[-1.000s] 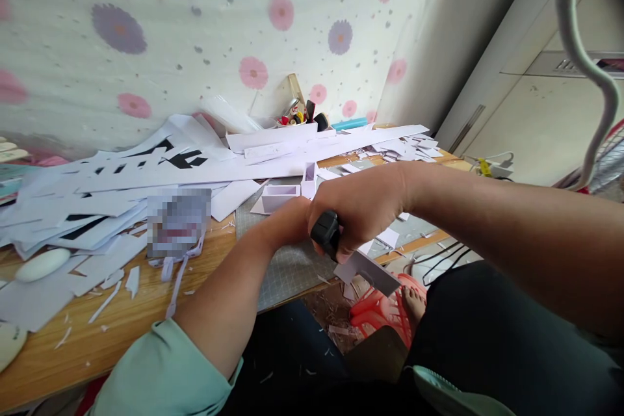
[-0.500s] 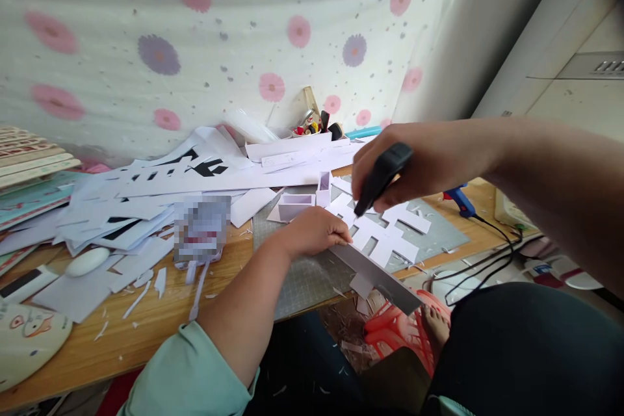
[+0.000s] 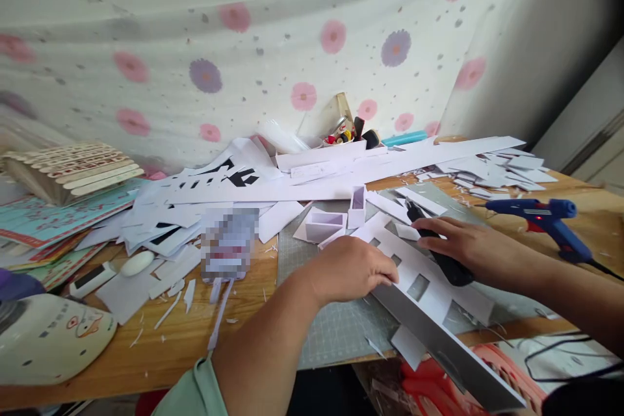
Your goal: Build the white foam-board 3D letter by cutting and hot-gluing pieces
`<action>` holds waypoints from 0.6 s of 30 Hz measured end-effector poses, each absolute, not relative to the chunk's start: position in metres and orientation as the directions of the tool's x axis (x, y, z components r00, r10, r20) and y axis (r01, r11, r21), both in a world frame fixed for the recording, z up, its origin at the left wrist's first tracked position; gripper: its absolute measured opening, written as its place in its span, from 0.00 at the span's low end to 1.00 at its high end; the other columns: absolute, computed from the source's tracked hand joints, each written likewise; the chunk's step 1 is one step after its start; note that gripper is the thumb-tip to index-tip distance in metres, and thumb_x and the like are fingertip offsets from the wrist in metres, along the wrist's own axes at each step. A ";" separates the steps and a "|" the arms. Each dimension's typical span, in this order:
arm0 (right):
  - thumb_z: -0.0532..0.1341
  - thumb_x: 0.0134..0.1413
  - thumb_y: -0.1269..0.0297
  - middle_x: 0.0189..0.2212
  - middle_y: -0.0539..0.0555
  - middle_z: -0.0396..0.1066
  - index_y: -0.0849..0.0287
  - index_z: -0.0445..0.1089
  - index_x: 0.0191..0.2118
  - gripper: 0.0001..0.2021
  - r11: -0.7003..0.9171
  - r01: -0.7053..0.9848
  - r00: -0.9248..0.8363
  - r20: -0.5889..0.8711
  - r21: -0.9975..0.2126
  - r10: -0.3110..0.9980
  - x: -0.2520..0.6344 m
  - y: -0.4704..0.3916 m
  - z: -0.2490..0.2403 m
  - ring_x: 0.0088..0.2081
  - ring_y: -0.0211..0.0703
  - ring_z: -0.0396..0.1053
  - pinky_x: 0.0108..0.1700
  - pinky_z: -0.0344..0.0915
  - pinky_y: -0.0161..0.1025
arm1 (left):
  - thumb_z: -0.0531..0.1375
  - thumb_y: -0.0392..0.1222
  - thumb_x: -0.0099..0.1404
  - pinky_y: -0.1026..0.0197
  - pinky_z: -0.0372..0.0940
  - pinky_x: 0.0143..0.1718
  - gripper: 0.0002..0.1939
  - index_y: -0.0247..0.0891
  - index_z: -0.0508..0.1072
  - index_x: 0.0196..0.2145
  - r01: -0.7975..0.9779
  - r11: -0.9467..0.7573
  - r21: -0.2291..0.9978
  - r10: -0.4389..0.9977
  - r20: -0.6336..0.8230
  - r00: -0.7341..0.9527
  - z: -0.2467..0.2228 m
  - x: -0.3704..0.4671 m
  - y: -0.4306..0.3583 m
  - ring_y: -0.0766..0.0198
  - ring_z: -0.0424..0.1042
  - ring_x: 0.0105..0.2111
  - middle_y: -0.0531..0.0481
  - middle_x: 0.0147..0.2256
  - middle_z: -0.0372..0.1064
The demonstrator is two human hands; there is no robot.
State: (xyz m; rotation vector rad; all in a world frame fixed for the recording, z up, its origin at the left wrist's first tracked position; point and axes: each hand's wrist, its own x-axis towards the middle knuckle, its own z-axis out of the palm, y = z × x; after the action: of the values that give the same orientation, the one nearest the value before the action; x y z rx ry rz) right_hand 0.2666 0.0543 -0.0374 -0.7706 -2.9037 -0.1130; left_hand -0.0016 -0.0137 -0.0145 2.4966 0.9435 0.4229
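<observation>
My left hand (image 3: 358, 268) pinches the near edge of a white board piece (image 3: 431, 289) with rectangular cut-outs. The piece is tilted over the grey cutting mat (image 3: 316, 331), and its long folded side reaches past the table's front edge. On the right, my right hand (image 3: 468, 247) is wrapped round a black-handled cutter (image 3: 446, 264), whose tip lies low by the far side of the piece. Two small open white boxes, one wide (image 3: 325, 224) and one narrow (image 3: 357, 207), sit just beyond my left hand.
A blue glue gun (image 3: 541, 214) lies at the right with its cable. White board scraps (image 3: 497, 172) pile up at the back right and more sheets at the left. Stacked books (image 3: 43, 214) and a cream rounded object (image 3: 58, 338) are far left.
The view has swung right. The cutter in my right hand has come down from above the board to its right side. The board piece now shows raised and tilted, still in my left hand.
</observation>
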 end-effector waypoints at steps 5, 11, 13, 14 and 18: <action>0.51 0.46 0.83 0.58 0.56 0.64 0.48 0.71 0.52 0.30 0.876 0.479 -0.867 0.183 0.052 0.463 0.264 0.061 -0.041 0.53 0.57 0.68 0.51 0.68 0.57 | 0.55 0.35 0.66 0.58 0.66 0.41 0.09 0.38 0.76 0.34 0.458 -0.782 0.422 0.611 0.380 0.695 -0.009 0.003 -0.021 0.65 0.74 0.32 0.50 0.32 0.78; 0.53 0.61 0.55 0.46 0.57 0.73 0.49 0.72 0.48 0.15 0.586 0.380 -0.598 0.293 -0.716 0.746 0.275 0.052 0.007 0.46 0.51 0.72 0.46 0.72 0.47 | 0.55 0.32 0.65 0.57 0.66 0.35 0.09 0.38 0.74 0.39 0.587 -0.767 0.259 0.569 0.697 0.436 -0.003 0.004 -0.027 0.64 0.73 0.31 0.49 0.32 0.76; 0.53 0.61 0.47 0.44 0.58 0.74 0.50 0.73 0.46 0.19 0.395 0.158 -0.624 0.219 -0.905 0.750 0.277 0.047 0.019 0.43 0.50 0.73 0.41 0.72 0.44 | 0.56 0.32 0.64 0.57 0.66 0.35 0.09 0.38 0.74 0.40 0.695 -0.687 0.210 0.592 0.717 0.368 -0.002 0.002 -0.023 0.62 0.72 0.33 0.48 0.33 0.76; 0.54 0.59 0.46 0.44 0.58 0.73 0.51 0.73 0.46 0.20 0.329 0.094 -0.651 0.192 -0.940 0.735 0.277 0.044 0.022 0.43 0.49 0.73 0.40 0.72 0.42 | 0.55 0.32 0.65 0.57 0.66 0.35 0.10 0.37 0.74 0.41 0.737 -0.647 0.193 0.611 0.710 0.350 0.000 0.002 -0.021 0.62 0.72 0.33 0.47 0.33 0.75; 0.63 0.52 0.49 0.34 0.53 0.73 0.56 0.72 0.44 0.18 0.122 0.043 -0.611 0.071 -0.992 0.788 0.263 0.039 0.016 0.31 0.39 0.70 0.31 0.66 0.34 | 0.52 0.34 0.66 0.58 0.66 0.36 0.13 0.40 0.74 0.44 0.814 -0.543 0.208 0.737 0.582 0.343 0.015 0.007 -0.008 0.61 0.72 0.35 0.48 0.35 0.74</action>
State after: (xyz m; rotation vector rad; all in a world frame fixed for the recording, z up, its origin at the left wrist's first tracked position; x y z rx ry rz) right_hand 0.2629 0.0387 0.0165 -0.8057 -1.7860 1.5465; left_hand 0.0073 -0.0084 0.0154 2.6699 1.5491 1.0510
